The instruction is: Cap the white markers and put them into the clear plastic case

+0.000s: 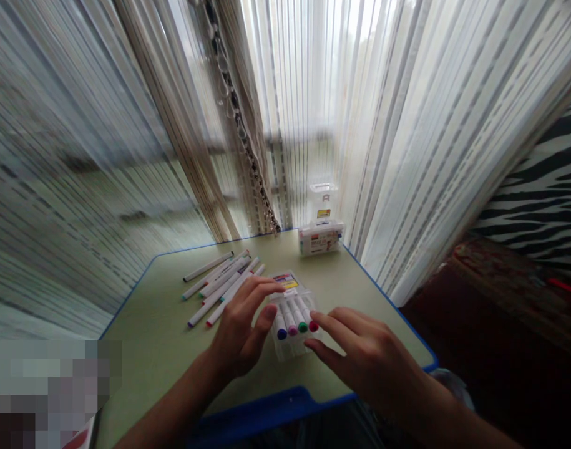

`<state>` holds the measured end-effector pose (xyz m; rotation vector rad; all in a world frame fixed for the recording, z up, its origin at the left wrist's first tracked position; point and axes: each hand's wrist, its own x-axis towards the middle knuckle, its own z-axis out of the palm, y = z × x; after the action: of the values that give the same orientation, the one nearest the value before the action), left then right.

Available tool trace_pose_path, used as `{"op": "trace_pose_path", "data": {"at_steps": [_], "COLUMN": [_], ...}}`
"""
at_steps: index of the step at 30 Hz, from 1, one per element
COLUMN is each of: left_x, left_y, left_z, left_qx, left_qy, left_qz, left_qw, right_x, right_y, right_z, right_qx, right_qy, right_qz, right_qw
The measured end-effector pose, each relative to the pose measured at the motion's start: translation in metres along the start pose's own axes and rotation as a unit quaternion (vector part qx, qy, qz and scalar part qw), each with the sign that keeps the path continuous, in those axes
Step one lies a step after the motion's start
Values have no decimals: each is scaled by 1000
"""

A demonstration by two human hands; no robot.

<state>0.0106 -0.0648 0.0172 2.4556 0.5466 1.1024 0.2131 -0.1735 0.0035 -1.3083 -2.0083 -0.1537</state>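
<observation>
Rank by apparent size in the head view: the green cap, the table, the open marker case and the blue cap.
1. Table
2. Open marker case
Blue cap and green cap: smallest, too alike to rank.

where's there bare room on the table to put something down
Table: right, between back case, right hand and blue edge; left-front, between loose markers and left forearm. Crowded: the middle, with open case and both hands.

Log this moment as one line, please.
left hand: at clear marker case | right hand: fingertips at red-capped marker | case: four markers visible inside | loose markers: left of case | second case: back of table
</observation>
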Motion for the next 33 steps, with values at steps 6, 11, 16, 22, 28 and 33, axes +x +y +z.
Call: {"op": "trace_pose_path", "data": {"at_steps": [6,11,16,22,28,33], "left_x": [-1,-1,-2,-5,10,28], "left_y": [-1,-1,-2,-6,-17,-37], "left_z": [2,2,2,3,-10,-39], "left_qx": [3,-6,-11,-10,81,187], "left_qy": [-10,-12,-12,14,76,-14], "left_qz": [-4,-8,-7,-15,-111,-194], "left_qw": [1000,1000,1000,1000,988,963], "right_x": [2,4,3,28,116,176], "right_y": [3,6,5,11,48,70], "right_z": [-1,1,0,-19,-10,34], "right_qx": [30,20,15,73,211,384], "right_qy": [1,-9,-5,53,13,-105], "right_qz": [-3,-8,-7,3,128,218], "right_qw": [1000,1000,1000,996,969,891]}}
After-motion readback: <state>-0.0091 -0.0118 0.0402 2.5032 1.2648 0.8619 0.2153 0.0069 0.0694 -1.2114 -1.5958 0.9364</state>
